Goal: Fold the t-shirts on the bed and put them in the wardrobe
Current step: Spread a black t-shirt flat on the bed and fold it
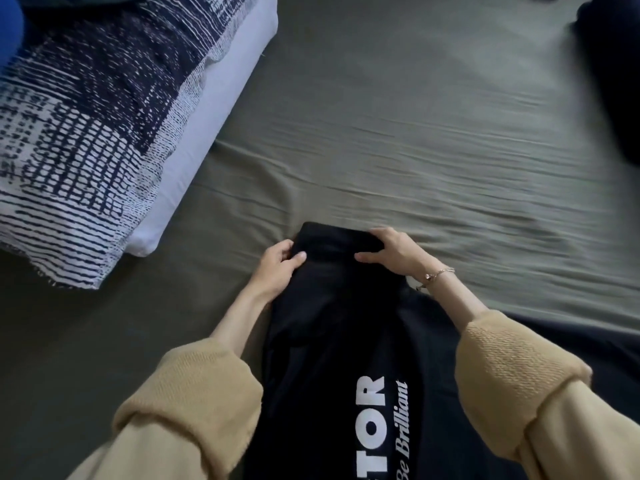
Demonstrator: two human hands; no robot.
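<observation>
Head view: black t-shirt (332, 341) with white print "TOR" and "Be Brilliant", lying lengthwise on bed, narrow folded strip. Far edge pinched by left hand (277, 268) and right hand (391, 252), thumbs on top, fingers curled under. Olive-grey sheet (433, 133) wrinkled beyond. Navy-white patterned duvet (86, 133) far left; dark garment (613, 81) far right.

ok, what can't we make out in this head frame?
- Black t-shirt: near end and the start of its white print, cut off by the bottom edge.
- Left hand and right hand: fingertips tucked behind the shirt's far fold.
- Dark item, top right: cut by the edge, unidentifiable.
- Wardrobe: not in view.
</observation>
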